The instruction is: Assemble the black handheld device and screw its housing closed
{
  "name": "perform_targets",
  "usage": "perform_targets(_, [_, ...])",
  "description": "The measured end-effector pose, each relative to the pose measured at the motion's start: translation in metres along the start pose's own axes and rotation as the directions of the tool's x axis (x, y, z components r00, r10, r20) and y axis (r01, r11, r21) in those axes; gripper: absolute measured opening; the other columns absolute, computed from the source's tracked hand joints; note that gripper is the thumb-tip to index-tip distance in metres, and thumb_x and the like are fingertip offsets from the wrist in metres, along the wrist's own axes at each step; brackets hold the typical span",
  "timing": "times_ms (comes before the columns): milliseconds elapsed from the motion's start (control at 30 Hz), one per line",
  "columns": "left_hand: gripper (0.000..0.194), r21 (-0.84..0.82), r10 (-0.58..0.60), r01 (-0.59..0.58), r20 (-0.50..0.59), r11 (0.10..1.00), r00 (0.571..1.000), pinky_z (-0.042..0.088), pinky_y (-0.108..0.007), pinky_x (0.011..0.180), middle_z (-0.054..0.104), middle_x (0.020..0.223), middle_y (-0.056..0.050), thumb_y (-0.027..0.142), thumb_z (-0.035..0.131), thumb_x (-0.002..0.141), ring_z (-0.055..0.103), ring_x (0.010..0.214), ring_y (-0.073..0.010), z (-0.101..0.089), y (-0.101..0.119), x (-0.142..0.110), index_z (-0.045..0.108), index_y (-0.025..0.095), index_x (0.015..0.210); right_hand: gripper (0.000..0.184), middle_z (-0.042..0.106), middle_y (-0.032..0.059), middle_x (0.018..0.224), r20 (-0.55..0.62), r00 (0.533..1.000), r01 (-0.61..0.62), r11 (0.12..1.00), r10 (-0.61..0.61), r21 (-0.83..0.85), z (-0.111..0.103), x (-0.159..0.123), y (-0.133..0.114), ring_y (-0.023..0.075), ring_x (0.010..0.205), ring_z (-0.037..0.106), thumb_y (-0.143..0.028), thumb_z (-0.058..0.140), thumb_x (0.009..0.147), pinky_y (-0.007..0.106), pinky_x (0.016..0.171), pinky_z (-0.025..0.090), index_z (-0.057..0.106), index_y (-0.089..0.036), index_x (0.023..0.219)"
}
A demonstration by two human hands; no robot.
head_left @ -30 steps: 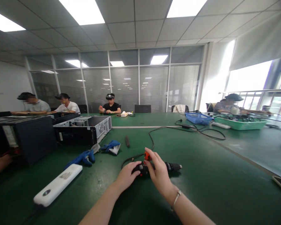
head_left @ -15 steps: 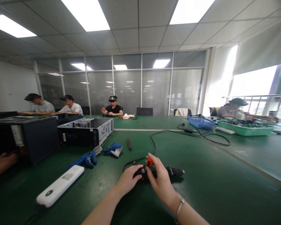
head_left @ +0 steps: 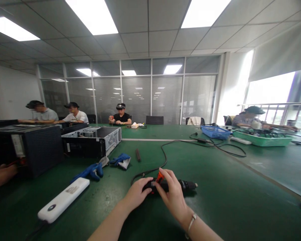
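A black electric screwdriver (head_left: 188, 185) lies sideways on the green table, its tip pointing right and a black cord at its rear end. My left hand (head_left: 136, 193) is closed around the rear of its body, thumb in front. Just above the middle of the tool, my right hand (head_left: 173, 194) pinches a small orange piece (head_left: 160, 177) between thumb and fingers. The lower end of that piece meets the tool's body or sits right beside it; which, I cannot tell. My right palm and fingers hide part of the tool's middle.
Left of my hands are a white power bank-like device (head_left: 64, 200), blue gloves (head_left: 95, 171) and computer cases (head_left: 85, 147). A dark bar (head_left: 138, 155) lies ahead. Blue (head_left: 215, 132) and green baskets (head_left: 263, 140) stand back right. Another person's hand (head_left: 2, 176) works at far left.
The orange piece has turned more upright in my right hand, whose fingers have shifted slightly. My left hand and the electric screwdriver stay in place.
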State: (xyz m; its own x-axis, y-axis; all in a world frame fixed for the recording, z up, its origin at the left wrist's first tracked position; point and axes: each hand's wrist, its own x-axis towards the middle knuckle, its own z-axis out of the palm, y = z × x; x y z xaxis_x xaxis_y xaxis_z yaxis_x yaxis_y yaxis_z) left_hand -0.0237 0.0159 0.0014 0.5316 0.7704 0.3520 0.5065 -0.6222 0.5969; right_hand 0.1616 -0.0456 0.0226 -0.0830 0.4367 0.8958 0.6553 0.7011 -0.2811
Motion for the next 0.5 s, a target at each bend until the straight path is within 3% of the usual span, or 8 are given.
perform_targets(100, [0.047,0.006,0.001,-0.001,0.001,1.0,1.0,0.039,-0.036,0.106,0.061,0.129,-0.005,0.02,0.061,0.082,0.056,0.118,-0.0238,0.0,0.0,0.0,0.058,0.024,0.128,0.051,0.06,0.0092,0.112,0.017,1.0,-0.026,0.999,0.026,0.02,0.002,-0.001,0.003,0.021,0.098,0.062,-0.017,0.046,0.093,0.036,0.082,0.056,0.036,-0.027,0.142])
perform_targets(200, [0.047,0.008,0.0,0.0,0.002,1.0,1.0,0.039,-0.036,0.105,0.062,0.127,-0.005,0.019,0.062,0.081,0.057,0.116,-0.0238,0.0,0.001,0.0,0.058,0.024,0.127,0.059,0.056,0.0115,0.124,0.026,0.999,-0.039,0.999,0.038,0.034,0.003,-0.002,0.003,0.0222,0.112,0.058,-0.013,0.042,0.093,0.039,0.092,0.053,0.024,-0.024,0.148])
perform_targets(367, [0.047,0.006,-0.002,0.002,-0.011,1.0,1.0,0.04,-0.036,0.105,0.063,0.127,-0.005,0.018,0.062,0.081,0.057,0.115,-0.0235,0.0,0.002,-0.001,0.057,0.023,0.127,0.055,0.054,0.0102,0.123,0.049,0.996,0.068,0.997,-0.07,0.035,-0.004,-0.002,-0.003,0.0217,0.112,0.056,-0.007,0.04,0.088,0.039,0.09,0.053,0.037,-0.026,0.139])
perform_targets(500, [0.046,-0.003,-0.003,0.003,-0.01,1.0,1.0,0.04,-0.035,0.105,0.063,0.127,-0.005,0.018,0.062,0.081,0.057,0.116,-0.0232,0.001,0.001,-0.001,0.058,0.024,0.127,0.055,0.05,0.0134,0.126,0.042,0.999,0.031,0.999,-0.03,-0.017,-0.008,0.0,-0.007,0.0261,0.113,0.053,-0.012,0.048,0.086,0.045,0.091,0.051,0.038,-0.022,0.138])
